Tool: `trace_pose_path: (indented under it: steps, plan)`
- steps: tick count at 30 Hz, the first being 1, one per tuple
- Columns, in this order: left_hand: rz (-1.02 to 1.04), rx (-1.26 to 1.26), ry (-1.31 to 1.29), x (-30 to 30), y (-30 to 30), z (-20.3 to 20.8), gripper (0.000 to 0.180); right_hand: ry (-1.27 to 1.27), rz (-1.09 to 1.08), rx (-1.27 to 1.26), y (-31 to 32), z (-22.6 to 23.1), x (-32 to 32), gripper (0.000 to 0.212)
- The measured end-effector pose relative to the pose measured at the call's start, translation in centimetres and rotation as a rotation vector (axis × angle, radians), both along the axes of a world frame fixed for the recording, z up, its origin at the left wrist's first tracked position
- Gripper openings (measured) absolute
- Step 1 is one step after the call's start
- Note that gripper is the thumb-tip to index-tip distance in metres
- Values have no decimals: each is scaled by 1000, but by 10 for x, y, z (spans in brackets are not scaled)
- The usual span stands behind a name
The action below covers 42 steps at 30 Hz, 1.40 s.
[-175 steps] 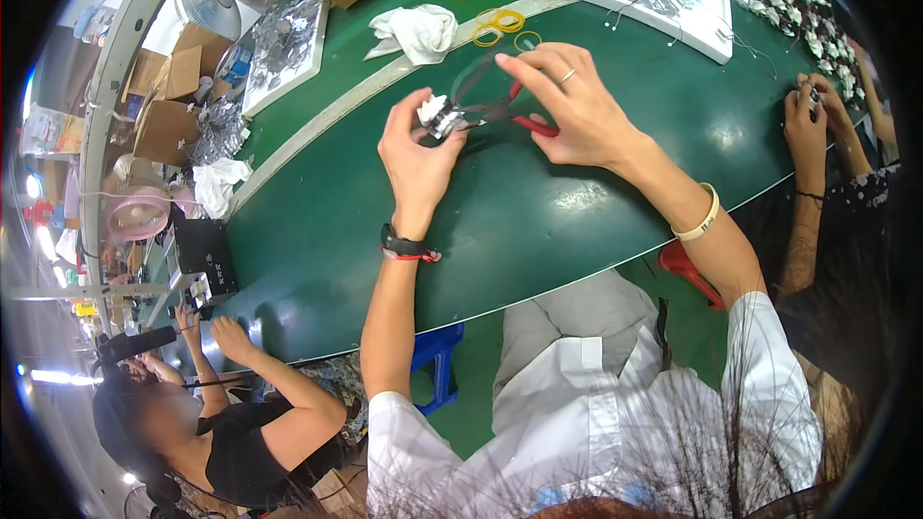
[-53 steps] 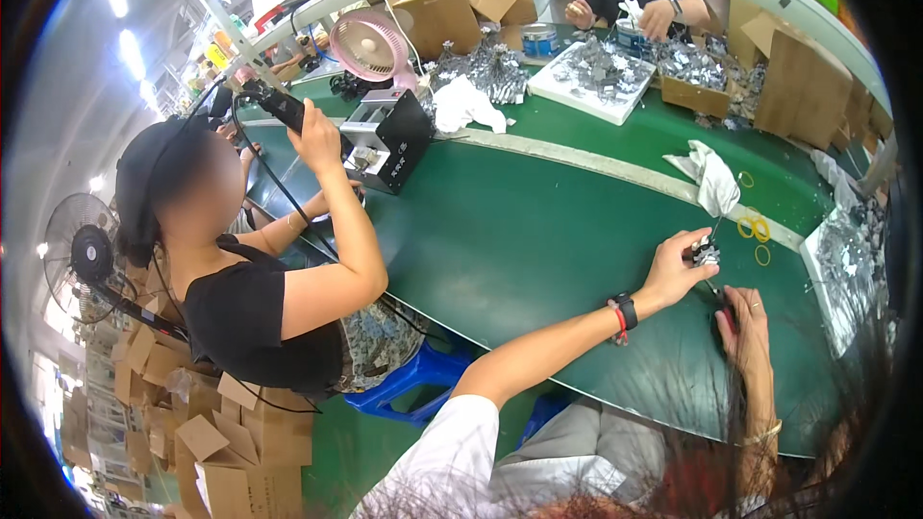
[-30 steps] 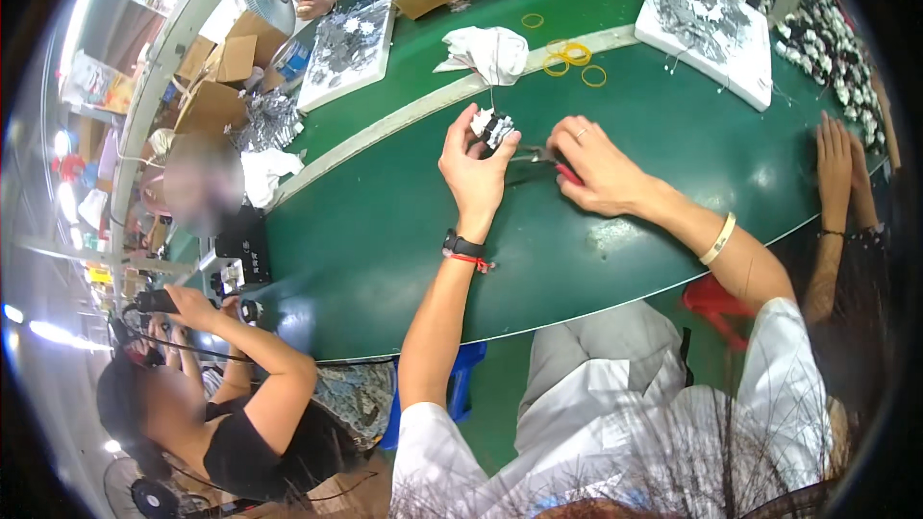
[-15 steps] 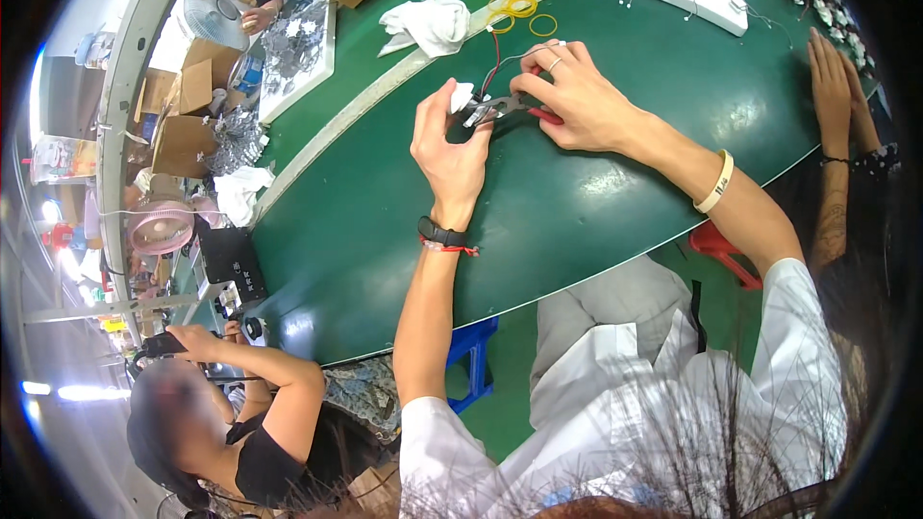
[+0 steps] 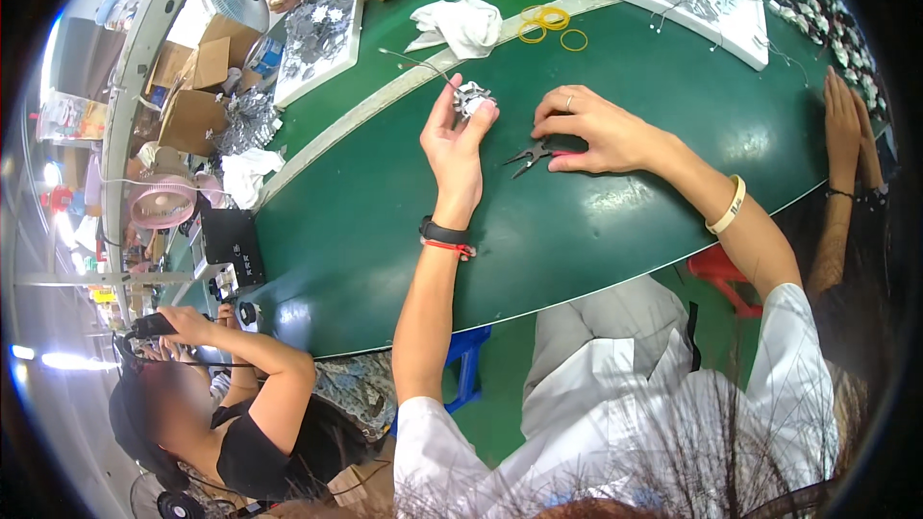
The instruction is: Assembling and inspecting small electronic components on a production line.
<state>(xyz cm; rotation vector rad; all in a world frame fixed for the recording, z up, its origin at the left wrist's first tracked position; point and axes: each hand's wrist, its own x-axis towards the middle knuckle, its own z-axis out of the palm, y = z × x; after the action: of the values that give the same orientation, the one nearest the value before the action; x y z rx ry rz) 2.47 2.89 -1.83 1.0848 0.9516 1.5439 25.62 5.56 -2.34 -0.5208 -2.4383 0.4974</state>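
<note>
Between the thumb and fingers of my left hand (image 5: pixel 454 156) is a small white and grey part (image 5: pixel 473 99) with thin wires trailing up and to the left. My right hand (image 5: pixel 601 135) is closed around the red handles of a pair of pliers (image 5: pixel 535 154). Their dark jaws stand apart and point left over the green table (image 5: pixel 404 221), with nothing between them. A gap separates the pliers from the small part. Most of the pliers' handles are hidden by my fingers.
Beyond my hands lie yellow rubber bands (image 5: pixel 546 19) and a white cloth (image 5: pixel 461 27). White trays (image 5: pixel 740 37) hold heaps of small grey parts. A co-worker's hands (image 5: pixel 838 125) rest at the right edge. Another person (image 5: pixel 269 404) sits at left, near a black box (image 5: pixel 231 245).
The pliers have come away from the small part and moved right and down. My left hand has turned the part, so its wires now trail left. The view has shifted slightly.
</note>
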Motion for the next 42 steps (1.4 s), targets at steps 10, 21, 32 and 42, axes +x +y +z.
trace_pose_path:
  steps: [10,21,32,42]
  plan:
    - [-360,-223,-451,4,-7,15,62,376,-115,1,-13,11,-12,37]
    - [-388,-188,-198,28,-18,20,61,579,-195,77,-16,6,-16,26]
    - [-316,-112,-74,31,-21,16,61,605,-308,-54,-18,6,-20,21]
    - [-292,-69,15,33,-21,11,63,606,-385,-193,-21,5,-24,20]
